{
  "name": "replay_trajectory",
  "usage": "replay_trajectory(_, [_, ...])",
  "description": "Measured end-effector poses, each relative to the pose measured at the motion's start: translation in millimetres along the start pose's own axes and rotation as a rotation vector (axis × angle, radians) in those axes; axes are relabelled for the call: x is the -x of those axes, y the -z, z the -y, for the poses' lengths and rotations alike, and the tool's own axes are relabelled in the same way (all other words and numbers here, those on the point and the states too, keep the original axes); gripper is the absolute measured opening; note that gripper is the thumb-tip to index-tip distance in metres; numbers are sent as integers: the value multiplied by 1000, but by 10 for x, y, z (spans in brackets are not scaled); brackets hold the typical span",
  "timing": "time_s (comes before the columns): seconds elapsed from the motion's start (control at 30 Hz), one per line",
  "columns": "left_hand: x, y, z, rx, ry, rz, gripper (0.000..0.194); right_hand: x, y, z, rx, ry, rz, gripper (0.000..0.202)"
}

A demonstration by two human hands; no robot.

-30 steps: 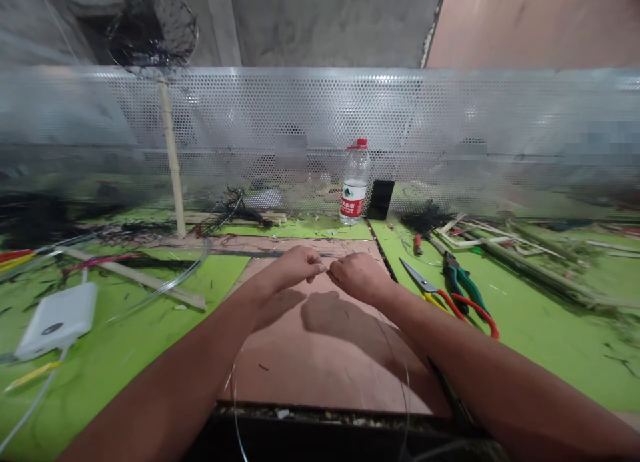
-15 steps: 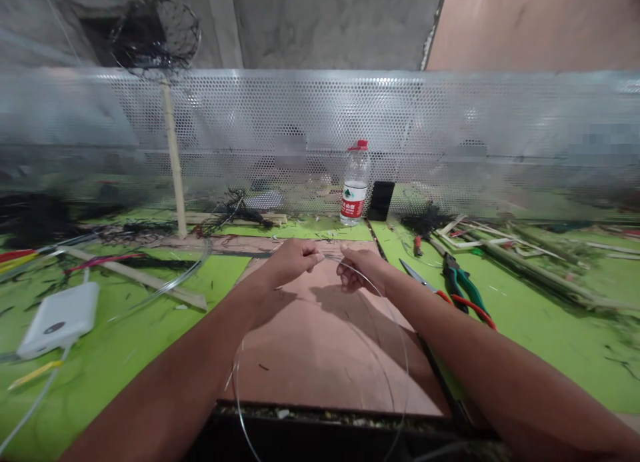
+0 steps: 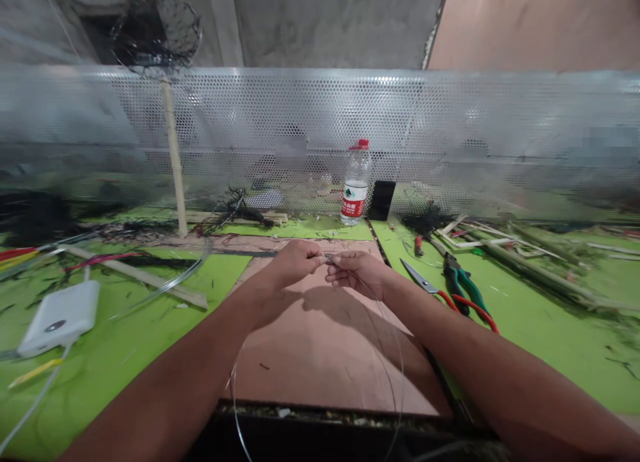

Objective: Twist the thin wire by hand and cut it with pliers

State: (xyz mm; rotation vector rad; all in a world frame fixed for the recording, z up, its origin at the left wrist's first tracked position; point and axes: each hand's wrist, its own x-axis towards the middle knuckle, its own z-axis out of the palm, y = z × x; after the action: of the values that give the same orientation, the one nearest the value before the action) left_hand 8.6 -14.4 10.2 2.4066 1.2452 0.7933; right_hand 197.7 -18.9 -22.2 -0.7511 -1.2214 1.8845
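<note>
Right hand (image 3: 357, 272) moved nearer left hand (image 3: 297, 259), both pinching clear strand (image 3: 403, 369), its length drooping below them

The green table (image 3: 540, 355), pink in the middle, bears a power bank (image 3: 63, 315), a bottle (image 3: 355, 190), scissors (image 3: 445, 298), pliers (image 3: 452, 273) and stalks (image 3: 535, 271).

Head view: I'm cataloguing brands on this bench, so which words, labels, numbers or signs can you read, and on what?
"山": white character on the red label band of the water bottle; its neighbouring characters and the fine print are too blurred to read surely.
White power bank: no digits readable on its dark oval.
Nothing else legible.
</note>
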Motion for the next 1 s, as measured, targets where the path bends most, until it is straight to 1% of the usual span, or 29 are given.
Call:
replay_trajectory(0.07, [3,-4,-8,6,14,11,29,-5,6,-2,13,20,-19,8])
replay_trajectory(0.17, [6,-10,-12,27,32,19,31,-20,15,-2,67,32,-45,10])
replay_trajectory(0.27, [9,-9,-13,41,43,35,31,-42,8,-4,223,75,-93,15])
replay_trajectory(0.33, [11,-6,-14,55,45,52,29,-50,-14,-8,420,141,-171,13])
replay_trajectory(0.43, [13,-8,-13,95,59,75,26,-33,-62,-14,868,360,-296,10])
replay_trajectory(0.5, [13,-14,-9,119,79,80,26,-13,-85,-15,1134,494,-343,9])
replay_trajectory(0.53, [13,-17,-7,124,92,80,26,-5,-89,-13,1201,521,-350,8])
replay_trajectory(0.57, [14,-17,-5,125,103,82,26,0,-85,-9,1207,513,-344,7])
replay_trajectory(0.6, [16,-14,-3,123,110,89,25,1,-74,-2,1143,474,-327,9])
replay_trajectory(0.63, [19,-8,-2,122,111,96,25,0,-56,8,1017,409,-300,15])
replay_trajectory(0.73, [34,22,-7,133,65,103,27,-5,15,49,481,150,-197,33])
replay_trajectory(0.8, [45,41,-21,141,22,107,30,0,48,72,245,-16,-128,35])
replay_trajectory(0.9, [56,50,-48,100,-20,140,30,17,50,75,148,-186,-12,32])
replay_trajectory(1.0, [56,36,-63,73,-56,175,25,28,26,50,124,-252,93,31])
